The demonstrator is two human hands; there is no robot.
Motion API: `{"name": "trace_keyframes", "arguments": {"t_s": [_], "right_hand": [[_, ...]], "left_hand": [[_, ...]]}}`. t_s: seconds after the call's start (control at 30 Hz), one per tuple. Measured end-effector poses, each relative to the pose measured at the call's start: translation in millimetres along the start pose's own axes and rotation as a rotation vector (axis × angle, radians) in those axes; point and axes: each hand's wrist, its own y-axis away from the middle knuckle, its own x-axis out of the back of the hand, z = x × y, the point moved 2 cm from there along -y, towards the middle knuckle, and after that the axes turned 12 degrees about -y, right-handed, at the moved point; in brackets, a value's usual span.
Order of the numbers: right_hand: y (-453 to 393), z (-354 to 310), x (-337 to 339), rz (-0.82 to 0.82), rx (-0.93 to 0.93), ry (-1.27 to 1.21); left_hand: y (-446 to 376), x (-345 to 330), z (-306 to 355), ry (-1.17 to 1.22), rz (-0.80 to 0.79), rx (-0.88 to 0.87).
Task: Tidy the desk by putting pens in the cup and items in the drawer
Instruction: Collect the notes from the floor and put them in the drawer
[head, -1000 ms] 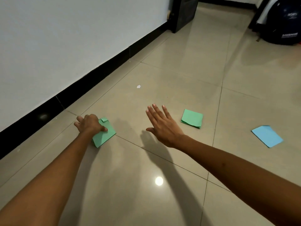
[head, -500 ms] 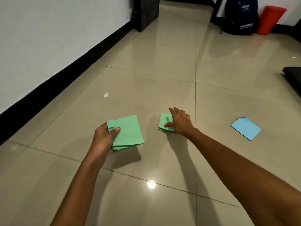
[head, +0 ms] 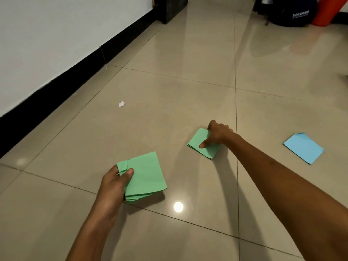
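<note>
My left hand (head: 114,187) grips a stack of green paper squares (head: 146,176) by its left edge, thumb on top, held a little above the tiled floor. Farther right, my right hand (head: 216,133) pinches a smaller stack of green paper (head: 202,146) that lies on the floor, thumb pressing its top and fingers curled at its far edge. A blue stack of paper (head: 304,147) lies alone on the floor at the right, with one corner curled up. No pens, cup or drawer are in sight.
A white wall with a black skirting (head: 56,91) runs along the left. A small white paper scrap (head: 121,103) lies on the tiles. At the back stand a dark cabinet (head: 173,8), a dark backpack (head: 293,14) and an orange bin (head: 327,12).
My left hand lifted the big green stack off the floor by the wall and brought it toward me. My right hand reached the smaller green stack and closed on it.
</note>
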Motion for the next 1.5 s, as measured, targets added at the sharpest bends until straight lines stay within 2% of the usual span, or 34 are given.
{"name": "trace_keyframes", "arguments": {"t_s": [0.17, 0.27, 0.37, 0.47, 0.63, 0.83, 0.97, 1.27, 1.4, 1.5], "right_hand": [[10, 7, -7, 0.049, -0.042, -0.193], [24, 17, -4, 0.086, -0.177, -0.628], [52, 14, 9, -0.055, -0.335, -1.202], [88, 1, 24, -0.219, -0.301, -1.409], [149, -12, 27, -0.294, -0.235, -1.291], [183, -6, 42, -0.142, -0.107, -1.138], [191, 1, 54, -0.097, -0.05, -1.052], [191, 14, 57, -0.027, 0.082, -0.839], [186, 21, 55, 0.04, 0.19, -0.708], [174, 45, 58, 0.074, 0.213, -0.772]], "left_hand": [[9, -13, 0, 0.013, -0.029, 0.003], [17, -21, 5, 0.022, -0.015, -0.014], [25, -32, 11, 0.026, -0.001, -0.033], [37, -47, 23, 0.063, -0.02, -0.016], [55, -75, 47, 0.158, -0.133, 0.021], [72, -101, 61, 0.214, -0.293, 0.064], [75, -111, 68, 0.291, -0.347, 0.082], [76, -127, 66, 0.291, -0.411, 0.113], [74, -139, 62, 0.211, -0.387, 0.002], [69, -154, 57, 0.132, -0.316, -0.047]]}}
